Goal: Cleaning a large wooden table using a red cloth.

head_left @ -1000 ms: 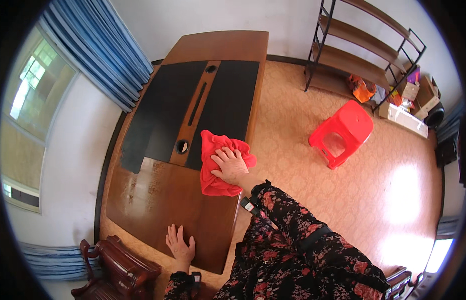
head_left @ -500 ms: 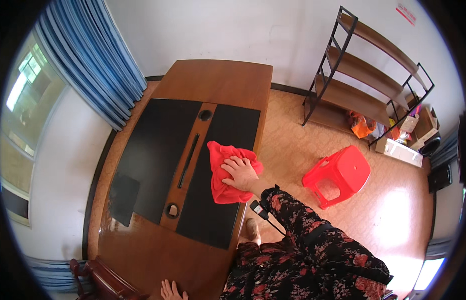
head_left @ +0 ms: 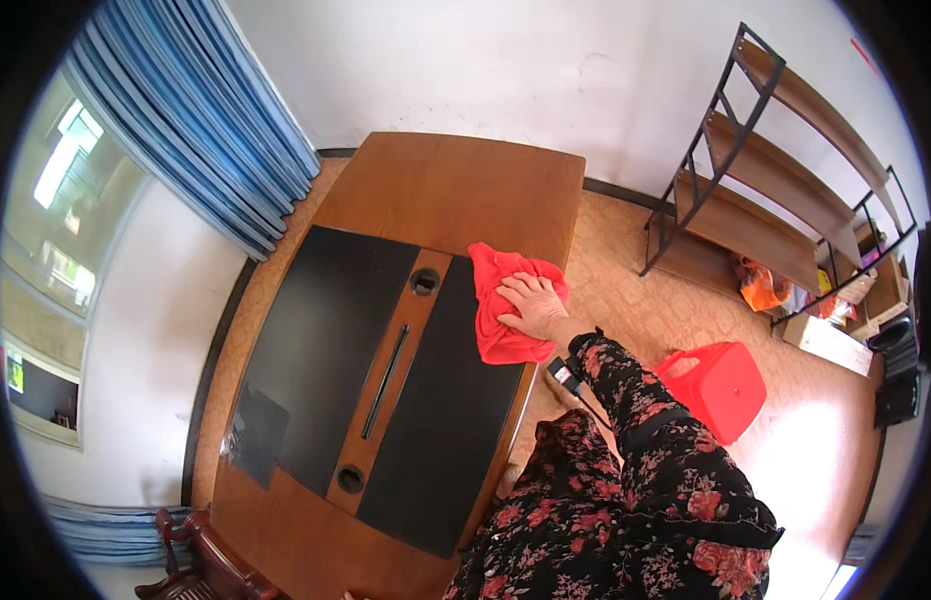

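A bunched red cloth (head_left: 491, 310) lies on the right side of the table (head_left: 456, 180), over the edge of a black panel (head_left: 446, 410). My right hand (head_left: 534, 307) rests on top of the cloth, fingers stretched out and flat, pressing rather than wrapped around it. Its floral sleeve reaches in from the lower right. Of my left hand (head_left: 354, 596) only a sliver shows at the bottom edge, by the near end of the table; its fingers are mostly cut off.
A red plastic stool (head_left: 731, 390) stands on the floor right of the table, partly behind my sleeve. A metal-framed shelf (head_left: 746, 215) with bags and boxes beside it is by the far wall. A dark wooden chair (head_left: 211, 560) stands at the lower left, and blue curtains (head_left: 196, 120) hang at the left.
My right hand and the cloth have moved farther up the table, toward its far right side. My left hand has almost left the view. The whole view has shifted somewhat.
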`<state>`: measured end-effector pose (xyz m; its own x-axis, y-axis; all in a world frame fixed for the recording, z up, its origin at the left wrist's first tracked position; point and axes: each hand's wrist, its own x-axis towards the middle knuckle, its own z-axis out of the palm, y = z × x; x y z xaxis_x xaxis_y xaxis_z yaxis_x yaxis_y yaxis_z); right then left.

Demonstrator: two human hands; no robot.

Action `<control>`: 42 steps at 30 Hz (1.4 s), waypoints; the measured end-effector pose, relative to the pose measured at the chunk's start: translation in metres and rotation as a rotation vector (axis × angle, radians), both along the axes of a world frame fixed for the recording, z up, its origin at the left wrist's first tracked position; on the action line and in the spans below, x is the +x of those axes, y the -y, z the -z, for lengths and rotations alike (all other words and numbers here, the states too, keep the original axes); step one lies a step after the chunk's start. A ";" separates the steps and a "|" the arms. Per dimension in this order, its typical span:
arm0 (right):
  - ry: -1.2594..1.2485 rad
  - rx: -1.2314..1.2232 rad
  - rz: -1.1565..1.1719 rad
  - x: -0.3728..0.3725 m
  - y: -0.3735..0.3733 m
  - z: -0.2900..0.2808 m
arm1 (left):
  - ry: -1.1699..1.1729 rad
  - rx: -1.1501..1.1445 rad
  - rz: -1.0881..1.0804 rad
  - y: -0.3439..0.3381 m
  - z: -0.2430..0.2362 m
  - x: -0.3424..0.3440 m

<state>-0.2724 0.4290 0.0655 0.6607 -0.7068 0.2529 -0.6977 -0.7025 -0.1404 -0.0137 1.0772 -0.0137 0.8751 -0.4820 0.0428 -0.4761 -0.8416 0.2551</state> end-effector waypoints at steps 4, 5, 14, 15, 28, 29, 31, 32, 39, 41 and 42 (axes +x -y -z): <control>-0.015 -0.037 0.022 -0.002 0.011 -0.001 | 0.129 -0.163 -0.193 -0.039 0.057 -0.038; -0.036 -0.036 0.057 -0.007 0.014 0.001 | 0.087 -0.117 -0.251 -0.038 0.056 -0.055; 0.004 -0.143 0.196 -0.004 0.048 -0.003 | 0.044 -0.201 -0.061 0.027 0.109 -0.108; 0.026 -0.163 0.231 -0.001 0.052 -0.009 | -0.090 -0.235 -0.120 0.047 0.108 -0.106; -0.177 -0.107 -0.445 0.022 -0.062 0.012 | -0.068 -0.076 -0.299 0.169 0.092 -0.120; -0.171 -0.092 -0.518 0.032 -0.054 0.007 | -0.075 -0.068 -0.327 0.166 0.092 -0.120; -0.166 -0.139 -0.513 0.066 -0.021 -0.003 | -0.046 -0.096 -0.289 0.165 0.090 -0.127; -0.152 -0.199 -0.484 0.090 0.004 -0.007 | -0.050 -0.097 -0.309 0.170 0.089 -0.126; 0.097 -0.225 0.218 0.299 0.065 -0.009 | -0.035 -0.158 -0.292 0.184 0.087 -0.119; 0.025 -0.184 0.049 0.332 0.025 0.002 | -0.034 -0.199 -0.282 0.183 0.091 -0.117; -0.051 -0.168 -0.105 0.343 0.006 0.006 | -0.043 -0.191 -0.308 0.186 0.090 -0.116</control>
<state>0.0705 0.4233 0.0598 0.7433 -0.5845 0.3254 -0.6229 -0.7821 0.0182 -0.1299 0.8910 -0.1040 0.9810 -0.1821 0.0665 -0.1928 -0.8793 0.4355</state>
